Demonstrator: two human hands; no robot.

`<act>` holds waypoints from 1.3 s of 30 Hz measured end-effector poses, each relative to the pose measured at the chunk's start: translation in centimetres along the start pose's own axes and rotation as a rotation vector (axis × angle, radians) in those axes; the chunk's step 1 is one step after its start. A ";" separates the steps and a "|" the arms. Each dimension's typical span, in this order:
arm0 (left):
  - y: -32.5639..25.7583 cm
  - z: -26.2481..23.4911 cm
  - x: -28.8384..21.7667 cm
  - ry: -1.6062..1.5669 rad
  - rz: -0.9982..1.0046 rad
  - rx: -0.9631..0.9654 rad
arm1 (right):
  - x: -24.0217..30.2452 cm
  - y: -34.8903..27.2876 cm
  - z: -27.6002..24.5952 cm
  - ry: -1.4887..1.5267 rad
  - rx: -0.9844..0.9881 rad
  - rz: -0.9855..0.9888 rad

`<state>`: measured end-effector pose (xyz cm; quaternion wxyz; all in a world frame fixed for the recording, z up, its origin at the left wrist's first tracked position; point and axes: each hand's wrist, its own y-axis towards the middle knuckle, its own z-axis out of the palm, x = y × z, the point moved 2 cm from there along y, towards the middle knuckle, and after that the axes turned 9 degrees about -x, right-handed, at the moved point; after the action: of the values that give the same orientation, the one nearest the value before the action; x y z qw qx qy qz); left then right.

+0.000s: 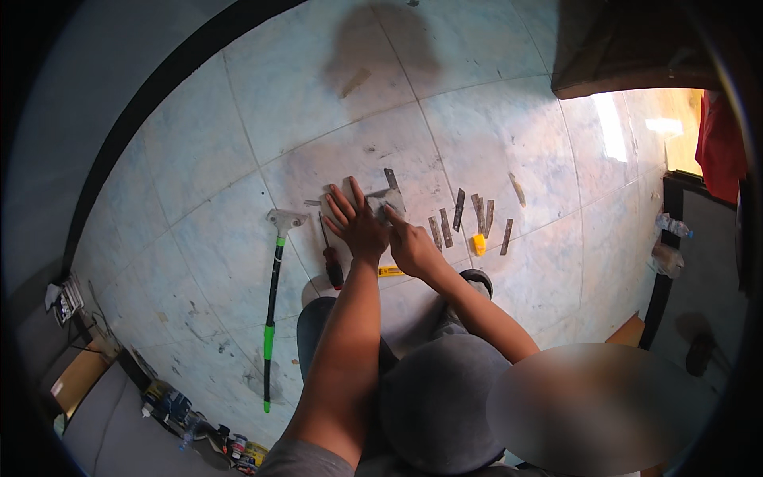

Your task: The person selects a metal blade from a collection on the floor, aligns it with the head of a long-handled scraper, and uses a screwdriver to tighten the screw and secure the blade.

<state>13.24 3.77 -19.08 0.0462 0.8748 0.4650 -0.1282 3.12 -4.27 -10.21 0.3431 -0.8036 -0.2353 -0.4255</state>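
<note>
On the tiled floor, my left hand (362, 228) lies with its fingers spread, against a small grey piece (386, 205) whose kind I cannot make out. My right hand (412, 245) presses a stretched index finger onto that piece, its other fingers curled and partly hidden. A dark flat blade (389, 178) shows just beyond it. Beside my left wrist lies a screwdriver (333, 269) with a red and black handle. A yellow utility knife (390, 272) is partly hidden by my forearms. Several worn blades (458, 210) and a yellow plastic piece (478, 244) lie right of my right hand.
A long scraper (273, 306) with a black and green handle lies on the left. Dark furniture (636, 48) stands at the far right, near a red cloth (718, 147). Bottles and cans (238, 447) line the lower left edge. My knee (445, 401) rises in front.
</note>
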 end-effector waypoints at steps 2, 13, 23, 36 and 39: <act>-0.1 -0.1 -0.8 -0.038 -0.012 0.041 | -1.7 -0.5 0.0 -0.028 -0.040 -0.051; -0.3 0.4 -0.2 0.032 -0.007 0.014 | -1.2 0.7 0.0 0.004 -0.046 -0.061; 0.0 0.5 -0.7 0.019 0.006 -0.025 | -1.8 4.2 0.0 0.022 -0.109 -0.162; 0.4 -1.2 -0.5 -0.058 -0.062 0.130 | -1.5 -3.6 -2.8 -0.338 -0.027 0.022; 0.4 -1.2 -0.5 -0.039 -0.071 0.140 | -1.5 -3.6 -2.2 -0.308 -0.041 -0.031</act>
<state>13.51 3.45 -17.79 -0.0106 0.8562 0.4845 -0.1792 -1.20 -3.69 -9.32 0.2796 -0.8626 -0.2888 -0.3072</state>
